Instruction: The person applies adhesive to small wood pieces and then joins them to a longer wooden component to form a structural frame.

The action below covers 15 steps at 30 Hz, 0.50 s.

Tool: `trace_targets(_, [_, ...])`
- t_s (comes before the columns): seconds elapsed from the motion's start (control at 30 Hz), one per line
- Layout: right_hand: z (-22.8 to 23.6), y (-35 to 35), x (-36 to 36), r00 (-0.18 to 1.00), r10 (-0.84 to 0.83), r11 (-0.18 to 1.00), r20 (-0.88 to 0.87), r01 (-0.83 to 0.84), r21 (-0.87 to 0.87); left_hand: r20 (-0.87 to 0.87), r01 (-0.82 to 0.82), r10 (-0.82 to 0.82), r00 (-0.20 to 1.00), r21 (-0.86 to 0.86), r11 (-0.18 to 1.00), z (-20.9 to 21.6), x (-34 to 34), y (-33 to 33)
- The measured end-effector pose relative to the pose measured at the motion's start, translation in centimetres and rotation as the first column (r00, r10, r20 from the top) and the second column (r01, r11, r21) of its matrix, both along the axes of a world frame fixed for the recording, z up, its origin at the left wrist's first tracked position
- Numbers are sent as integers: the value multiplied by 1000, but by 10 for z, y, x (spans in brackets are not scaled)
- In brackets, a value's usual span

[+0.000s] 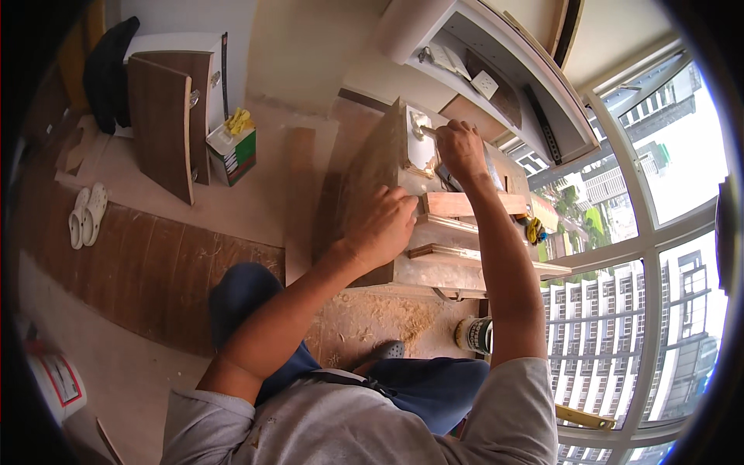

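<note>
My right hand (461, 147) is closed around the handle of a small tool (428, 132). The tool's head meets a cream-coloured blob on a small white board (420, 159), which lies on a wooden workbench (364, 182); blade or bristles cannot be made out. My left hand (380, 225) is curled, fingertips beside the near-left end of a pale wooden strip (469, 204). Whatever those fingers may hold is hidden. Under the strip and nearer to me, more wooden strips (449, 252) lie across the bench, passing beneath my right forearm.
A white cabinet (562, 116) stands beyond the bench, with windows (597, 333) at right. Sawdust (411, 318) and a bucket (474, 335) are on the floor below. Leftward are a brown cabinet door (161, 128), a green box (232, 159) and pale clogs (87, 215).
</note>
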State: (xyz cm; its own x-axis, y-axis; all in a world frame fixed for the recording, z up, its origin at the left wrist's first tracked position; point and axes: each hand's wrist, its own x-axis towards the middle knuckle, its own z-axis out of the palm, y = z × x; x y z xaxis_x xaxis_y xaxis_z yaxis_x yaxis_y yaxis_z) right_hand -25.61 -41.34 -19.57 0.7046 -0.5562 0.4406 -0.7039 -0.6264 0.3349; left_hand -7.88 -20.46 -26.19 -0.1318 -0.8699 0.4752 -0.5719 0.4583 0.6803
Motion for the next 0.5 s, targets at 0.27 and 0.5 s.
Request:
trace_targets(0.27, [1, -3, 4, 996, 15, 963, 88, -38, 265, -11, -21, 21, 1000, -1, 1000, -1, 2, 1])
trace_targets(0.5, [12, 1, 6, 989, 22, 996, 146, -35, 84, -27, -34, 34, 999, 18, 999, -4, 7, 4])
